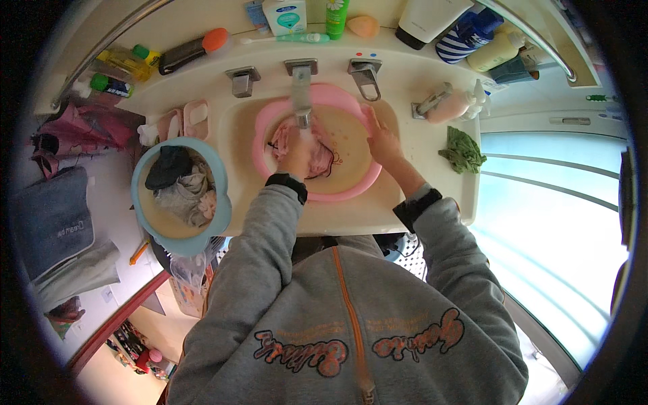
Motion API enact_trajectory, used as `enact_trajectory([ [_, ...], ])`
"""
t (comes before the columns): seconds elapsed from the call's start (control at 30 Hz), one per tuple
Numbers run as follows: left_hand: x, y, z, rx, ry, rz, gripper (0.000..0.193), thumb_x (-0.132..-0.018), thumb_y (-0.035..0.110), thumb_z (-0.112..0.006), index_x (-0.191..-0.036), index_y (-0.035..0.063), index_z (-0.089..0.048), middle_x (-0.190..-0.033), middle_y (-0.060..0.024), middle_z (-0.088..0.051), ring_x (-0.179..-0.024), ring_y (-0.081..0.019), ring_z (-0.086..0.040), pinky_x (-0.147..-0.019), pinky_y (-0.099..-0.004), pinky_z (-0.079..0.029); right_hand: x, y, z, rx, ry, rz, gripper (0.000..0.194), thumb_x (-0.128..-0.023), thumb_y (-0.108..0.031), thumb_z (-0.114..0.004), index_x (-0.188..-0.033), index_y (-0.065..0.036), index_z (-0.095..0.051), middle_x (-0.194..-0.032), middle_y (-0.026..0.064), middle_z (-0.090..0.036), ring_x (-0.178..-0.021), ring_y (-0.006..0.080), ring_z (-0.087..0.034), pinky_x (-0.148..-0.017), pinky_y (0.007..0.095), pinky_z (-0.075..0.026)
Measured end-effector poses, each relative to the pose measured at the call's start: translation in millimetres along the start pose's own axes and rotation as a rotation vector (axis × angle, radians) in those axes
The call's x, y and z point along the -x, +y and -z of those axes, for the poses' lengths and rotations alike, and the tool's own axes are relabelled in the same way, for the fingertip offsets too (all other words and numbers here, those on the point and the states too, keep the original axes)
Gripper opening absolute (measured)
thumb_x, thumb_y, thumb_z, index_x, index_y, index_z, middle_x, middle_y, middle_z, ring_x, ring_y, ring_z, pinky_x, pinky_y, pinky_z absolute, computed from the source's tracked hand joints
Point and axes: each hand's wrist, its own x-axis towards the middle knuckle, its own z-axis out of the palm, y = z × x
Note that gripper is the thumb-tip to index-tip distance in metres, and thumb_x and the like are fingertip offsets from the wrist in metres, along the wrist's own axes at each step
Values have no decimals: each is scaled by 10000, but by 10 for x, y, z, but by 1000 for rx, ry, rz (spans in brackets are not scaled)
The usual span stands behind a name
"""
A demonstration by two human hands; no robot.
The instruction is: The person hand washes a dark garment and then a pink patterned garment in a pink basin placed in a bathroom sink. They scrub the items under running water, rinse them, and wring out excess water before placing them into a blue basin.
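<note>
A pink plastic basin (352,191) sits in the white sink (243,212), holding cloudy water. In it lies a bunched wet pink garment (320,159) with dark trim. My left hand (296,149) is down on this garment under the faucet (302,96); its fingers are blurred and partly hidden. At the basin's right side, my right hand (383,143) holds the rim, fingers along the edge and thumb toward the inside. Both grey sleeves end in black cuffs at my wrists.
Left of the sink stands a blue basin (226,202) with dark and grey clothes in water. Pink soap boxes (195,132) sit behind it. A crumpled green cloth (461,150) and a pump bottle (453,105) are at right. Toiletries, including a white tube (430,20), line the back ledge.
</note>
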Motion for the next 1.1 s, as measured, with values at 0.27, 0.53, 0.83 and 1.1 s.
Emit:
enact_trajectory([
  [0.27, -119, -210, -273, 419, 36, 139, 508, -884, 416, -418, -851, -53, -610, -819, -222, -624, -746, -315, -599, -643, -413, -435, -386, -99, -41, 88, 29, 128, 700, -774, -31, -567, -1382, -168, -249, -1263, 194, -432, -1030, 396, -499, -833, 463, -430],
  [0.53, -91, 65, -143, 406, 230, 143, 418, -854, 372, -482, -847, -26, -611, -808, -162, -629, -715, -293, -585, -639, -389, -439, -128, -784, -141, 203, 429, 164, 421, -743, -96, -559, -1155, -91, -472, -1134, 136, -432, -1033, 337, -388, -888, 433, -331],
  [0.83, -185, -354, -244, 638, 131, 151, 290, -895, 213, -446, -965, -27, -594, -952, -145, -608, -828, -206, -576, -694, -331, -443, -542, -912, -849, -504, -62, -7, 302, -830, -178, -538, -1097, -37, -535, -1118, 212, -521, -910, 357, -554, -748, 459, -440],
  [1.1, 78, -314, 316, 1391, -93, 594, 262, -929, 222, -470, -1122, 53, -524, -1103, -105, -548, -966, -250, -559, -789, -411, -487, -673, -774, -1216, -523, -219, 42, 316, -855, -177, -543, -1140, -42, -516, -1024, 198, -566, -837, 322, -586, -687, 433, -463],
])
